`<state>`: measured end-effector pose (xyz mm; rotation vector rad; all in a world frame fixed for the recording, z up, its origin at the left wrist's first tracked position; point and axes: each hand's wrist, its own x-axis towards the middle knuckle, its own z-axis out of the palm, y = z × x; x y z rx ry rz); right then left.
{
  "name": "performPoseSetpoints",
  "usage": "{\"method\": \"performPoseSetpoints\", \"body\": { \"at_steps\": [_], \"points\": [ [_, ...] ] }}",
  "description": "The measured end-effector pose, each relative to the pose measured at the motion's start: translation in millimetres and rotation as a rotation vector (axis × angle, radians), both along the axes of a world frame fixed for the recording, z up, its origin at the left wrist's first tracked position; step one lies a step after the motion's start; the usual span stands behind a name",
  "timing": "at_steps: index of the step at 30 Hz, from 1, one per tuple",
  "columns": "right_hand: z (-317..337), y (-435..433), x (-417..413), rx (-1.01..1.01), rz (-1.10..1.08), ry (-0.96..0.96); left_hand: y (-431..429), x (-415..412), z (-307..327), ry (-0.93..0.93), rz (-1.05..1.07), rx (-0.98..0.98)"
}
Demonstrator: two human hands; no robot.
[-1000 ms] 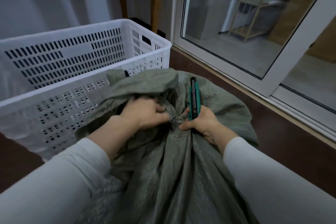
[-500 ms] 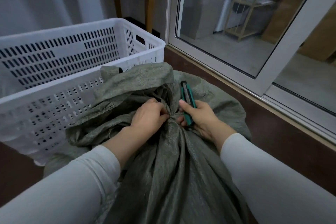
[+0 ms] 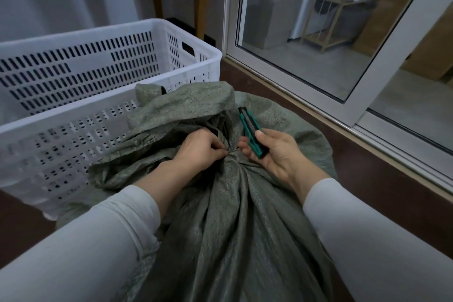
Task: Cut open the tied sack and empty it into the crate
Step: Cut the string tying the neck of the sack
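- Sack (image 3: 228, 228), grey-green and woven, is lying on the dark floor (image 3: 367, 191) under both hands. Its gathered neck is bunching up right at the fingertips, and its loose top flap is spreading beyond the fingers toward the crate.
- White slotted crate (image 3: 61, 115) is standing beyond and to the left of the left fingers. The sack's flap is overlapping its near wall.
- Glass sliding door (image 3: 382, 64) is running beyond and to the right of the right fingers, well apart from them.
- Left hand (image 3: 196, 152) is curling down onto the sack, its fingers (image 3: 215, 152) pressing together and pinching the cloth at the knot.
- Right hand (image 3: 277, 154) is lying palm up just right of the knot, its fingers curling round the knife and its thumb (image 3: 263, 136) pressing on the knife's top.
- Knife (image 3: 251, 132), green and black, is lying across the right fingers, its far end pointing away from the person over the sack. Whether a blade is out, I cannot tell.
- Knot (image 3: 231, 154) is sitting between the two sets of fingertips and holding the neck closed.
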<state>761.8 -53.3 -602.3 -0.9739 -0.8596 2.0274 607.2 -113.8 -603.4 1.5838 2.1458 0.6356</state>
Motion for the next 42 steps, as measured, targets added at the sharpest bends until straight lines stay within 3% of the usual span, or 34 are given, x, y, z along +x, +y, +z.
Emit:
{"method": "performPoseSetpoints", "body": {
  "at_steps": [4, 11, 18, 21, 25, 26, 28, 31, 35, 39, 42],
  "points": [
    [0.8, 4.9, -2.3, 0.024, -0.059, -0.058, -0.1, -4.8, -0.2, -0.043, -0.023, -0.026],
    [7.0, 3.3, 3.6, -0.02, 0.042, 0.014, 0.3, -3.9, -1.9, -0.069, 0.032, -0.037],
    [5.3, 2.8, -1.1, 0.079, -0.103, -0.054, 0.5, -3.8, 4.9, -0.081, 0.028, -0.065],
    [7.3, 4.8, -0.2, 0.111, -0.132, -0.129, -1.5, -0.9, 14.3, 0.123, -0.039, -0.008],
    [4.7, 6.0, -0.9, 0.164, -0.146, -0.261, 3.4, 0.9, 33.8, 0.585, -0.221, 0.458],
    [3.3, 6.0, -1.5, 0.2, -0.142, -0.311, 6.9, -0.9, 37.5, 0.661, -0.259, 0.389],
    [0.4, 6.0, -3.2, 0.276, -0.132, -0.387, 11.3, -10.8, 40.2, 0.676, -0.164, 0.055],
    [-1.7, 6.7, -4.6, 0.308, -0.112, -0.427, 6.4, -34.5, 32.2, 0.485, 0.057, -0.33],
    [-5.1, 6.1, -4.9, 0.259, -0.083, -0.464, -12.7, -60.3, 14.3, 0.34, 0.123, -0.676],
    [-5.0, 1.3, -6.3, 0.176, -0.049, -0.477, -25.9, -64.7, -2.1, 0.177, 0.17, -0.787],
    [-0.9, 0.7, -7.1, 0.177, -0.007, -0.524, -30.4, -52.9, 3.7, 0.393, 0.153, -0.769]
  ]
}}
